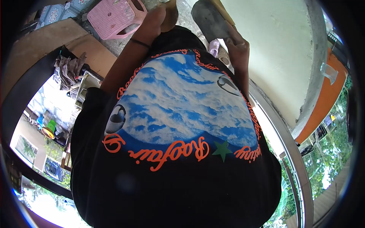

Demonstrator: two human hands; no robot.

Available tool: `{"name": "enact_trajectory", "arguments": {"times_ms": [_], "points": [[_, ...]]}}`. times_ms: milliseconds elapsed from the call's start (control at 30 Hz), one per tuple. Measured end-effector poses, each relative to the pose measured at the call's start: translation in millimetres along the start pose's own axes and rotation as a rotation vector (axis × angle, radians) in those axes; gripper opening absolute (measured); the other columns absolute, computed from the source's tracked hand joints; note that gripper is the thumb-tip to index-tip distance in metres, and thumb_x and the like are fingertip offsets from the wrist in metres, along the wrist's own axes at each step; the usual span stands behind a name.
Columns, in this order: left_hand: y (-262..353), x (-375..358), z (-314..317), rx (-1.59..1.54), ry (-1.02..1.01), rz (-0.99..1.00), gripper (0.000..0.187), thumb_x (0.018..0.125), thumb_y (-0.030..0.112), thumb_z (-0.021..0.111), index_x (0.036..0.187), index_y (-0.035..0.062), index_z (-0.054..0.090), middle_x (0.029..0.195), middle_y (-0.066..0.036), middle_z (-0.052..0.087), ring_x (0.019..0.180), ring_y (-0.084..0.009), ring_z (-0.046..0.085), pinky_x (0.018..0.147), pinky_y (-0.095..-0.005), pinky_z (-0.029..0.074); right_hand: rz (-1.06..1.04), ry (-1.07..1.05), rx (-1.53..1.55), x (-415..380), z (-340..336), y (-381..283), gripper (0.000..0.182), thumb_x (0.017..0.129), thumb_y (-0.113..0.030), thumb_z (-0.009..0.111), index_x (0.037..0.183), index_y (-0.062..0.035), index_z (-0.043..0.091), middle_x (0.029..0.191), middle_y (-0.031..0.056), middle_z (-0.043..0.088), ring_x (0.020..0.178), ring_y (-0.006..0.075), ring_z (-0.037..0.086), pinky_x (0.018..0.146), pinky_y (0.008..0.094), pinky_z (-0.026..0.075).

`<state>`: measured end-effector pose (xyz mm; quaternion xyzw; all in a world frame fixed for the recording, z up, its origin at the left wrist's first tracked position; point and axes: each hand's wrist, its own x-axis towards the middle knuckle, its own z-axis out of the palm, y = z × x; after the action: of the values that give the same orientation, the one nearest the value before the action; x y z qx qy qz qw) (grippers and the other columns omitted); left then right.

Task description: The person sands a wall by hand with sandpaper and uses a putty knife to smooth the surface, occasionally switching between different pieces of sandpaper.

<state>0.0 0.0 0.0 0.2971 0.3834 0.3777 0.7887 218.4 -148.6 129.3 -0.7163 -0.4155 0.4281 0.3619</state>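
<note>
My right hand (238, 48) is at the upper right, its fingers wrapped round the near end of a dark grey flat piece (211, 21) with a rounded end and a tan edge. At the top centre, my left hand (154, 21) is partly cut off by the frame, with a black band on its wrist. Against it shows a brown rounded piece (169, 16); I cannot tell how the fingers grip it. A black shirt (178, 190) with a blue cloud print fills the middle. Below the grey piece, a lavender shoe with holes (214, 48) shows on the floor.
A pink plastic stool (112, 19) lies tipped at the upper left, near a tan board (57, 47). Crumpled brown cloth (71, 70) hangs over a ledge. A pale wall (273, 49) rises close on the right, beside an orange panel (325, 100).
</note>
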Motion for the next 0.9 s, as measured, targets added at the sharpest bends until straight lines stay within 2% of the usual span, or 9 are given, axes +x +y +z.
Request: {"name": "enact_trajectory", "arguments": {"times_ms": [100,167,300,367,467,500,567,700,900], "points": [[19.4,-17.2,5.8,-0.104,-0.213,-0.285,0.045,0.093,0.047,0.047,0.108,0.0047,0.055,0.093,-0.006,0.058,0.077,-0.0148,0.057,0.046,-0.0213,0.046,-0.009,0.038,0.247,-4.0,0.2,3.4,0.058,0.075,-0.002,0.051,0.133,-0.0013,0.046,0.12,0.0165,0.057,0.107,0.0208,0.055,0.096,0.0296,0.039],[42.1,-25.6,27.4,-0.053,-0.005,-0.342,0.046,0.094,0.047,0.044,0.105,0.004,0.056,0.089,-0.008,0.059,0.079,-0.0146,0.057,0.037,-0.0211,0.04,0.034,0.025,0.823,-3.2,-2.1,2.4,0.057,0.078,-0.007,0.046,0.132,0.008,0.041,0.123,0.0177,0.055,0.112,0.024,0.053,0.099,0.0344,0.037],[57.7,-33.8,45.1,-0.198,-0.133,-0.408,0.041,0.095,0.037,0.049,0.109,-0.001,0.057,0.095,-0.013,0.062,0.091,-0.0182,0.058,0.055,-0.024,0.049,0.058,0.138,1.188,4.0,-7.0,3.7,0.061,0.078,-0.02,0.047,0.13,0.0112,0.04,0.128,0.0214,0.05,0.12,0.0316,0.047,0.104,0.0426,0.032],[57.1,-37.4,51.9,-0.156,-0.345,-0.36,0.057,0.091,0.036,0.055,0.137,0.0084,0.038,0.098,-0.003,0.057,0.081,-0.0104,0.058,0.056,-0.0229,0.052,0.078,0.147,1.194,5.2,-3.5,10.4,0.055,0.079,-0.022,0.048,0.125,0.0087,0.048,0.125,0.0212,0.053,0.119,0.0323,0.048,0.103,0.0424,0.033],[39.8,-33.3,48.2,0.093,-0.429,-0.17,0.048,0.09,0.039,0.056,0.122,0.0034,0.052,0.089,-0.002,0.058,0.068,-0.0076,0.056,0.055,-0.0212,0.05,0.101,-0.125,1.44,2.3,-1.3,32.9,0.034,0.089,-0.03,0.047,0.097,-0.0014,0.064,0.1,0.0175,0.065,0.102,0.0306,0.057,0.096,0.0404,0.039],[38.5,-33.1,47.1,0.315,-0.451,0.022,0.046,0.09,0.039,0.057,0.114,0.0004,0.058,0.085,-0.002,0.058,0.065,-0.0068,0.056,0.054,-0.0206,0.049,0.101,-0.129,1.437,3.6,-6.3,42.1,0.034,0.089,-0.03,0.047,0.097,-0.0014,0.064,0.1,0.0175,0.065,0.102,0.0306,0.057,0.096,0.0404,0.039],[42.3,-31.3,46.7,0.34,-0.439,-0.029,0.044,0.088,0.038,0.059,0.109,-0.0007,0.061,0.08,-0.001,0.058,0.063,-0.0065,0.055,0.054,-0.0202,0.047,0.229,-0.253,1.369,10.1,-18.5,55.1,0.046,0.094,-0.044,0.041,0.09,-0.0029,0.062,0.091,0.017,0.065,0.096,0.03,0.058,0.093,0.0384,0.041],[60.3,-33.7,70.6,0.558,-0.361,-0.248,0.038,0.087,0.035,0.061,0.107,0.0023,0.063,0.066,0.0,0.056,0.055,-0.0086,0.051,0.055,-0.0185,0.041,0.33,-0.079,0.974,14.3,-3.1,-3.0,0.067,0.09,-0.059,0.039,0.12,0.0001,0.049,0.113,0.0191,0.058,0.105,0.0308,0.056,0.099,0.041,0.039],[76.4,-29.8,93.8,0.779,-0.442,-0.08,0.045,0.085,0.04,0.063,0.102,-0.0019,0.065,0.084,-0.007,0.066,0.07,-0.0103,0.06,0.064,-0.0247,0.048,0.411,-0.424,0.817,37.5,9.3,0.1,0.054,0.088,-0.028,0.06,0.126,0.0047,0.042,0.12,0.0161,0.055,0.107,0.0258,0.057,0.09,0.0379,0.049]]}}
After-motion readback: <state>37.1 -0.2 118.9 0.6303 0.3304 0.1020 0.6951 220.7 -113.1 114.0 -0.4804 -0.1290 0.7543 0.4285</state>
